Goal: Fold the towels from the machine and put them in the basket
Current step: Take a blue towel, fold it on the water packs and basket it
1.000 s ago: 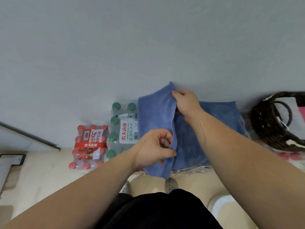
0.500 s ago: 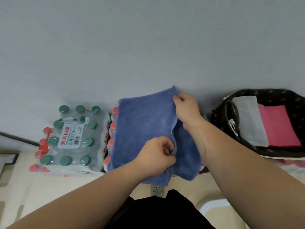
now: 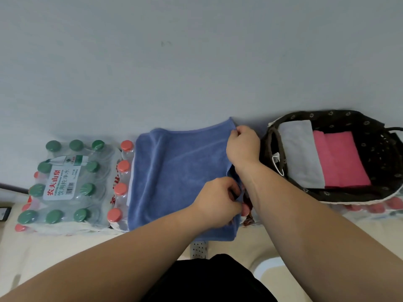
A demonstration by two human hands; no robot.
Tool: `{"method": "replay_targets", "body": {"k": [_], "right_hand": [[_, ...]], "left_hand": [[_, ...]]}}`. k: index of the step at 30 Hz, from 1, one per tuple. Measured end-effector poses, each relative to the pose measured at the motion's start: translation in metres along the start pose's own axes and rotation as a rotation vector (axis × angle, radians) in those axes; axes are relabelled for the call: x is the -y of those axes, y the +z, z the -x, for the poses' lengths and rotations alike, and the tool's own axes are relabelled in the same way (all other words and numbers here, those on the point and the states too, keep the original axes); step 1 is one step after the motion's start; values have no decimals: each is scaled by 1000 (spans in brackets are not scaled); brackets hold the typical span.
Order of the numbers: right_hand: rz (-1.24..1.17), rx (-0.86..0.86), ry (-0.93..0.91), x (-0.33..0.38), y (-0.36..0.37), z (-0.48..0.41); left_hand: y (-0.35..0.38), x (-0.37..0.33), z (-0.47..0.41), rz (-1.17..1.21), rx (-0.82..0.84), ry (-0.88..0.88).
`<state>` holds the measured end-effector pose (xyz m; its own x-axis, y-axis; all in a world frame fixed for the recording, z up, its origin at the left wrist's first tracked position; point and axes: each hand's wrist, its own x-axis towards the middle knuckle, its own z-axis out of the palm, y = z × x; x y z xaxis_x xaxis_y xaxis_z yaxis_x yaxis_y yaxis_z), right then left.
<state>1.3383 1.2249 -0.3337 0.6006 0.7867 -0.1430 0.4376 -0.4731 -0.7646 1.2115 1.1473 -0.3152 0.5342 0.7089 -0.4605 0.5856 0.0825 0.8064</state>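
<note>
Inside dark basket (image 3: 340,196), folded grey towel (image 3: 299,153) beside pink towel (image 3: 340,159).

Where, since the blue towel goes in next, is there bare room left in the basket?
Bare lining shows in the basket between the pink towel and the right wall, and in a narrow strip along the near rim. The left is crowded: the grey towel lies along the left wall, touching the pink one.
</note>
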Motion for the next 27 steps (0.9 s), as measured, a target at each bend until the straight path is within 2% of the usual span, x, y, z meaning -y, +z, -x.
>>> {"method": "replay_targets", "body": {"k": [4, 6, 8, 10, 14, 17, 19, 23, 27], "right_hand": [[-19, 19, 56, -5, 1, 6], [56, 77, 64, -8, 4, 9], [158, 102, 71, -13, 7, 13], [223, 90, 63, -17, 9, 18], [298, 85, 56, -21, 17, 34], [277, 63, 98, -24, 25, 42], [283, 64, 83, -28, 29, 46], [307, 66, 36, -32, 27, 51], [317, -40, -53, -31, 22, 56]], "left_hand": [[9, -5, -3, -64, 111, 79], [4, -6, -2, -92, 188, 65], [-9, -2, -2, -112, 167, 49], [-27, 8, -2, -126, 28, 60], [-78, 44, 1, -172, -561, -1], [-117, 78, -1, -185, -785, -139], [-134, 99, -7, -249, -792, -217], [-149, 113, -18, -375, -689, -315], [-159, 108, -26, -379, -654, -359]]}}
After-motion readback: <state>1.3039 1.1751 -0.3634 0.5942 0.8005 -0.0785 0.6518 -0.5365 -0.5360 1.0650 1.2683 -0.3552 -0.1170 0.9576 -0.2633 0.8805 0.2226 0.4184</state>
